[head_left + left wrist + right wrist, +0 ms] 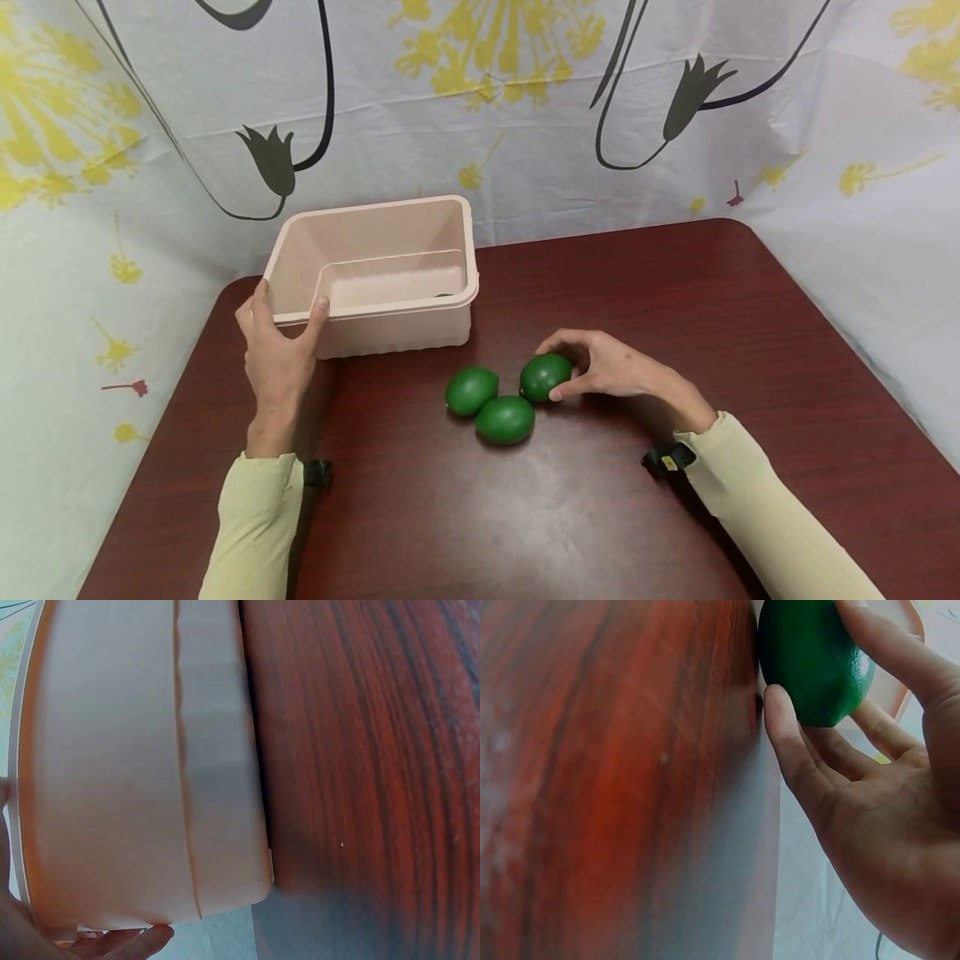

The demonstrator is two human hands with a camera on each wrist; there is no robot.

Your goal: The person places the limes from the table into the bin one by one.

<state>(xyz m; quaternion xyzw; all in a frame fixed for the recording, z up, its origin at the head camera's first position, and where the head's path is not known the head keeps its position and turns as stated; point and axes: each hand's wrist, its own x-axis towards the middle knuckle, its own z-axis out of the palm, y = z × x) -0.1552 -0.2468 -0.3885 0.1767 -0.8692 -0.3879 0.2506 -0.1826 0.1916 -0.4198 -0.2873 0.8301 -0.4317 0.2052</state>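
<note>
My left hand [279,358] grips the near left corner of a pale pink plastic bin [390,329], its thumb at the front rim and its fingers round the left side. In the left wrist view the bin's wall [112,765] fills much of the picture, fingertips curling under the rim. My right hand [611,367] holds a glossy green lime [545,377] between thumb and fingers, low at the table. The right wrist view shows this lime [810,660] with fingers on both sides. Two more limes lie to its left, one farther back [472,391] and one nearer [506,419].
The bin stands at the back left of a dark red wood-grain table [420,517]. Low inside it, a small dark spot shows just over the front rim. Behind and beside the table hangs a white cloth [540,183] with yellow and grey flower prints.
</note>
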